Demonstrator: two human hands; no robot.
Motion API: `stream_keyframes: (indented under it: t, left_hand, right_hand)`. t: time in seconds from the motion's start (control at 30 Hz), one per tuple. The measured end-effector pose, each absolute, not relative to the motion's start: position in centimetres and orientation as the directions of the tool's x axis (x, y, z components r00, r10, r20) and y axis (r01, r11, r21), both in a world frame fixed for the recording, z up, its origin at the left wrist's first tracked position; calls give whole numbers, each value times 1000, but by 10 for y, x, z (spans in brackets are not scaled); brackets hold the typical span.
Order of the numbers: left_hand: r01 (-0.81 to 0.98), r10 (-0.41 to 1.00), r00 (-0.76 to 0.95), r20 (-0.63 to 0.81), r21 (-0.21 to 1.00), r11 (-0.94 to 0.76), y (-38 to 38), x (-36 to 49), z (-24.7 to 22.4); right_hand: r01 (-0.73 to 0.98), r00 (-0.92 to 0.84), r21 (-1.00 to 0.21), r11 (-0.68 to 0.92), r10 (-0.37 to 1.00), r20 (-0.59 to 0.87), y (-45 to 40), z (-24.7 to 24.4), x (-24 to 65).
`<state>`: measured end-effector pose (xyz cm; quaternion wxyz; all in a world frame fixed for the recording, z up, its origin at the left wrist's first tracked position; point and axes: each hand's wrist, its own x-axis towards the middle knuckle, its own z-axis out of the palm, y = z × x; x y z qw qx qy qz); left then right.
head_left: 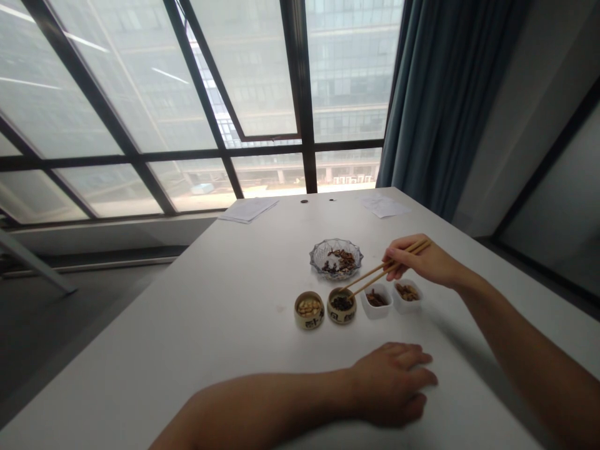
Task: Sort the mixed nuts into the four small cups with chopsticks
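My right hand (412, 259) grips a pair of wooden chopsticks (375, 275), whose tips reach into a round tan bowl (342, 315) of dark bits. Whether the tips hold anything is too small to tell. My left hand (394, 384) lies on the table with its fingers apart and holds nothing. A second tan bowl (309, 319) with pale pieces stands to the left. Right of the dark bits are a white cup (377, 310) with brown pieces and another white cup (409, 305) with lighter brown pieces. Behind them sits a clear glass bowl (321, 257) of brown pieces.
The white table (210, 325) extends toward the windows. Papers (248, 210) lie at its far left corner and another sheet (384, 206) at the far right. Two small dark spots show near the far edge. A blue curtain (435, 106) hangs behind on the right.
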<state>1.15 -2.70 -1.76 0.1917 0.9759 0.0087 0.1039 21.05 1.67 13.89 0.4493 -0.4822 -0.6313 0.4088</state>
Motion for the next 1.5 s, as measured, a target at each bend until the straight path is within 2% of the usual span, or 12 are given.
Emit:
stream_keyframes:
  t: [0.37, 0.67, 1.03, 1.5]
  left_hand:
    - [-17, 59, 979, 195, 366, -931, -28, 12, -15]
    - [-18, 64, 977, 203, 377, -926, -27, 12, -19]
    - [-13, 67, 979, 194, 386, -922, -27, 11, -17]
    - [-5, 74, 980, 184, 393, -920, -27, 11, -14]
  right_hand:
    - [348, -276, -914, 208, 954, 113, 5, 152, 231]
    - [281, -135, -924, 260, 964, 230, 6, 154, 230]
    - [227, 229, -915, 333, 895, 383, 27, 136, 221]
    - [208, 289, -917, 340, 874, 390, 46, 137, 215]
